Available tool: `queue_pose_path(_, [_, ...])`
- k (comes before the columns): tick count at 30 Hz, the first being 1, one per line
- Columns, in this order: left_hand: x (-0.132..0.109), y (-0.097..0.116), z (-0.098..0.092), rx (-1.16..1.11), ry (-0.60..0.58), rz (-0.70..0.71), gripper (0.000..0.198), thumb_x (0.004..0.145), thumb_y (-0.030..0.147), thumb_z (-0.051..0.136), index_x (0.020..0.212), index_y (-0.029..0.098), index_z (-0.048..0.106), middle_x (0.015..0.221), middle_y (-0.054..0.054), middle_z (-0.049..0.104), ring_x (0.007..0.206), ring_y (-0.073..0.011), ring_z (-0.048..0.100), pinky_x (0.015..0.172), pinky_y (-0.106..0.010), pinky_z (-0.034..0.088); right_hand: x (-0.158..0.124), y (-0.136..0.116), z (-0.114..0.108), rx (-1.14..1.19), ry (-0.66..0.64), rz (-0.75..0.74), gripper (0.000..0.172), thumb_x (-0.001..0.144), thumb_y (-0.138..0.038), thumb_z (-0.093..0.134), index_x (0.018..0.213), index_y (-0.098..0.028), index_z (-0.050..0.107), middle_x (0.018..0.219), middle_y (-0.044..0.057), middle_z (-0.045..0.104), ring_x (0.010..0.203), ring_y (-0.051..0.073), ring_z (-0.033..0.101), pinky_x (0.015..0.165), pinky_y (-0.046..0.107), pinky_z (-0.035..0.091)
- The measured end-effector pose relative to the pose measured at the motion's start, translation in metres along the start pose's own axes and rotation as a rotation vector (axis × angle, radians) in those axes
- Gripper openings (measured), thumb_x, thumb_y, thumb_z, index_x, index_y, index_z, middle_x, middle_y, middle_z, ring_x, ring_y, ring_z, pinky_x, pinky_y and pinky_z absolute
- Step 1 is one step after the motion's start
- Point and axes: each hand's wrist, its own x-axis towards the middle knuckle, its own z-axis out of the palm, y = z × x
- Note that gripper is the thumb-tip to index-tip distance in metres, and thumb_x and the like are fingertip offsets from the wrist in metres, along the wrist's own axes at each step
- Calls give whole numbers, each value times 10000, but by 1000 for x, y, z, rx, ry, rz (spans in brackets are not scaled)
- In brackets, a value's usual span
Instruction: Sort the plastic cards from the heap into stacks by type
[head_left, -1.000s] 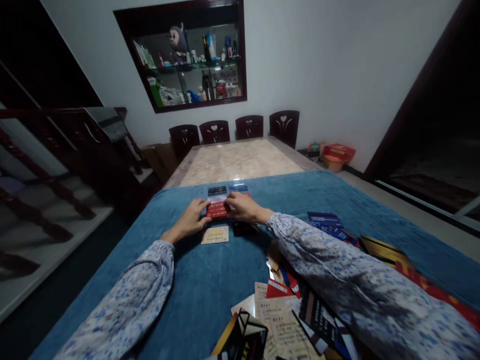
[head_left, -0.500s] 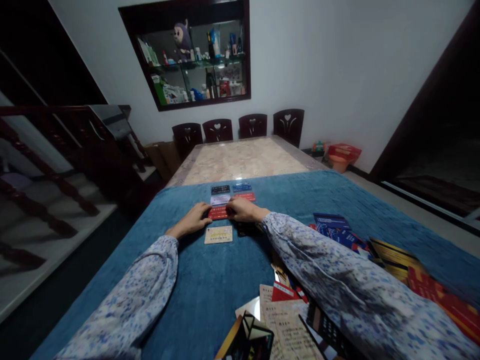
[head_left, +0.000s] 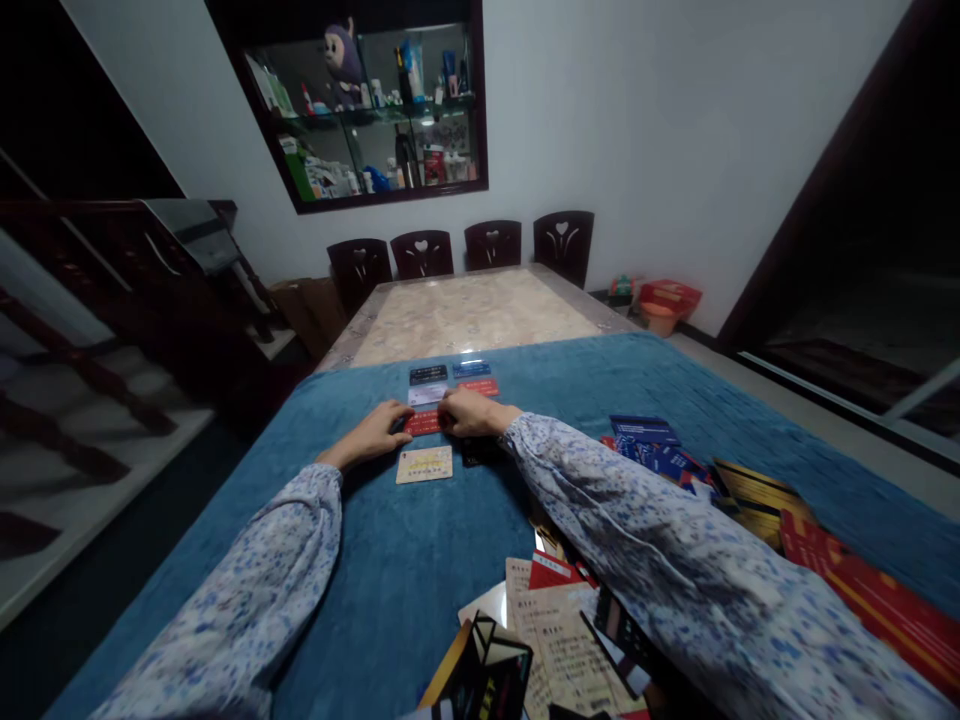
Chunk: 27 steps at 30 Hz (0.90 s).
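A red card [head_left: 424, 423] lies on the blue cloth in front of me. My left hand [head_left: 377, 432] has its fingers closed at the card's left edge, while my right hand [head_left: 474, 412] grips its right end. Just beyond are a pale lilac card [head_left: 427, 395] and a dark card [head_left: 428, 375]. To their right lie a blue card [head_left: 471, 369] and another red card [head_left: 480, 386], the latter partly behind my right hand. A cream card [head_left: 424, 466] sits nearer to me. Beside it, a black card [head_left: 480, 453] is mostly hidden under my right wrist.
The blue cloth [head_left: 375, 570] covers the table's near part. Blue cards [head_left: 652, 450], gold cards [head_left: 757, 490] and red cards [head_left: 862, 570] are spread at the right. Printed papers [head_left: 559, 640] and a black-and-gold piece [head_left: 484, 670] lie close to me. Several chairs [head_left: 491, 243] stand at the far end.
The whole view has shifted, so the scene sits slightly further left and higher. Both hands stay at the same red card, with little visible movement against it.
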Motion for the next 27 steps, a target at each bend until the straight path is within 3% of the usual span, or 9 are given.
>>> queue_pose_path(9, [3,2,-2,46,-20,-10,548,746,386,573,1231,135,624,1118,-121,622,1002,-278,607,930,-405,496,-3,-5,-5,-14,0,-15,222,799,-150,636,1001,-114,723,1090,158,683,883,232,666,733,268,486])
queue_pose_path(13, [3,3,-2,39,10,-11,569,716,379,579,1232,143,629,1031,-98,638,934,-261,606,887,-385,501,-6,-2,-8,-18,13,-32,279,837,-167,615,1101,-103,678,1161,174,635,913,225,651,745,270,481])
queue_pose_path(17, [-1,8,-3,52,71,-16,578,771,493,567,1223,138,626,1062,-109,632,960,-266,602,905,-399,495,-15,7,-19,-2,59,-42,368,848,-172,624,1207,-95,629,1190,180,606,998,231,625,824,287,471])
queue_pose_path(22, [-3,26,-11,62,263,42,480,864,507,477,1106,133,656,1105,-132,632,1021,-278,603,950,-425,491,-49,25,-48,19,129,-61,325,836,-175,654,1157,-121,659,1143,145,628,956,222,616,819,310,469])
queue_pose_path(27, [2,62,-15,48,401,197,333,909,403,464,1021,174,677,1059,-104,654,1011,-256,605,939,-414,508,-99,43,-67,24,240,-40,250,833,-124,639,1078,-134,684,1053,111,644,900,197,602,791,306,451])
